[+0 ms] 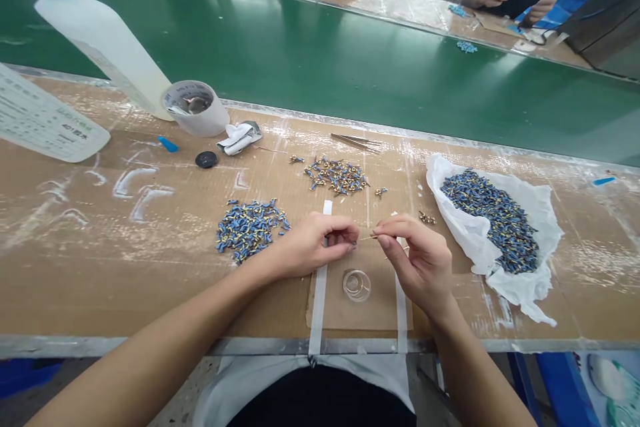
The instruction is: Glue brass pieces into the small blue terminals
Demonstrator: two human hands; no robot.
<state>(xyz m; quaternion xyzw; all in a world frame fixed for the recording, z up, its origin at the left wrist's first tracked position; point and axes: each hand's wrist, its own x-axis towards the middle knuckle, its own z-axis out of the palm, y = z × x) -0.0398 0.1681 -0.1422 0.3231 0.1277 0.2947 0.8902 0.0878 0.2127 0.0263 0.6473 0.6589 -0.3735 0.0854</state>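
My left hand (pixel 327 243) is closed in a pinch over the cardboard work pad (pixel 365 320). A tiny dark bit shows at its fingertips, too small to name. Facing it, my right hand (pixel 420 257) grips a thin toothpick-like stick (pixel 369 237), its tip pointing at the left fingertips. Just below the hands stands a small clear cup (pixel 357 285). Beside my left wrist lies a pile of small blue and yellow parts (pixel 250 227). Beyond the hands is another pile of blue parts with brass-coloured ends (pixel 340 175).
White paper (pixel 547 213) at right holds a heap of blue parts (pixel 493 213). Tweezers (pixel 356 141) lie behind. At left stand bottles (pixel 105 33), a tape roll (pixel 210 117), a crumpled cloth (pixel 240 138) and a black cap (pixel 207 159). Across the green belt (pixel 310 47) other people's hands show.
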